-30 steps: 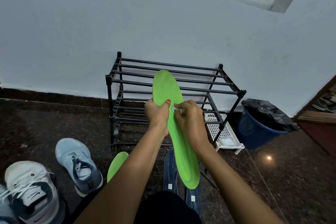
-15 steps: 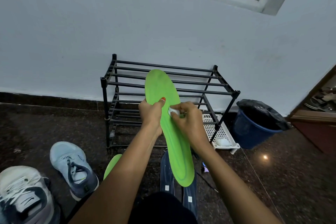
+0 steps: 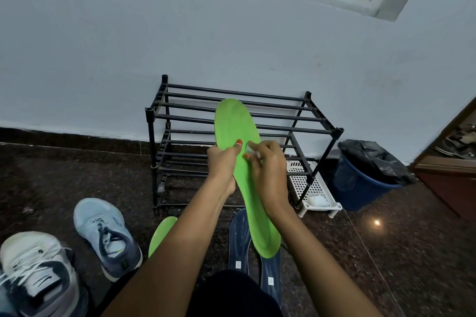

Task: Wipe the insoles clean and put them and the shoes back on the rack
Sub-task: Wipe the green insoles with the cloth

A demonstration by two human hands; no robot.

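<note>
A bright green insole (image 3: 233,121) stands lengthwise in the air before the black shoe rack (image 3: 278,110). My left hand (image 3: 221,159) grips its left edge at mid-length, thumb on the top face. My right hand (image 3: 268,170) pinches a small white wipe (image 3: 251,149) against the insole's top face. A second green insole (image 3: 161,235) lies on the floor under my left forearm. Two dark blue insoles (image 3: 239,237) lie side by side on the floor below the held one. A light blue shoe (image 3: 107,235) and a white-and-navy shoe (image 3: 36,275) sit at the lower left.
The rack's shelves hold nothing and it stands against a pale wall. A white perforated tray (image 3: 313,188) with a white lump lies beside its right leg. A blue bin (image 3: 360,183) lined with a black bag stands farther right. A wooden door frame (image 3: 448,175) is at the right edge.
The view has shifted slightly. My right hand with the wipe has slid a little up the insole, toward my left thumb. My left hand keeps the same grip.
</note>
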